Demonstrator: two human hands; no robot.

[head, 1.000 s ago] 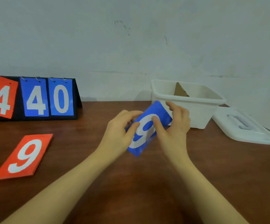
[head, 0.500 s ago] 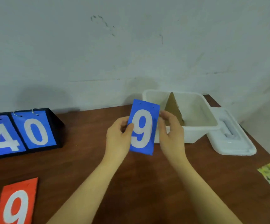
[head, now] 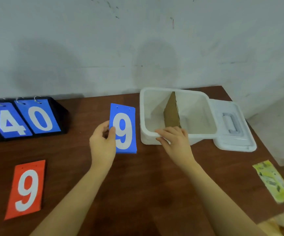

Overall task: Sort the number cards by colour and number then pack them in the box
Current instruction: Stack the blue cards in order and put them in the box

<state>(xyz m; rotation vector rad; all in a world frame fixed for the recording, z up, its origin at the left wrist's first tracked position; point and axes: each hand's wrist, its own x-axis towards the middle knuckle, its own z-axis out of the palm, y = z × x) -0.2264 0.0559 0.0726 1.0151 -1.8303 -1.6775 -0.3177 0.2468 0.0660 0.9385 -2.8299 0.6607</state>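
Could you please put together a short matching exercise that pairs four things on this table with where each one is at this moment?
Things:
1. blue 9 cards
2. red 9 cards
3. cardboard divider
4. white lid

Places:
A. standing upright inside the white box
B. lying flat on the table, near left
C. held in the left hand
D. on the table to the right of the box

Pairs: 1-C, 2-B, 3-A, 4-D

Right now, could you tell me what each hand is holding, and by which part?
The left hand pinches the blue 9 cards at their left edge. The right hand grips the white box by its near rim.
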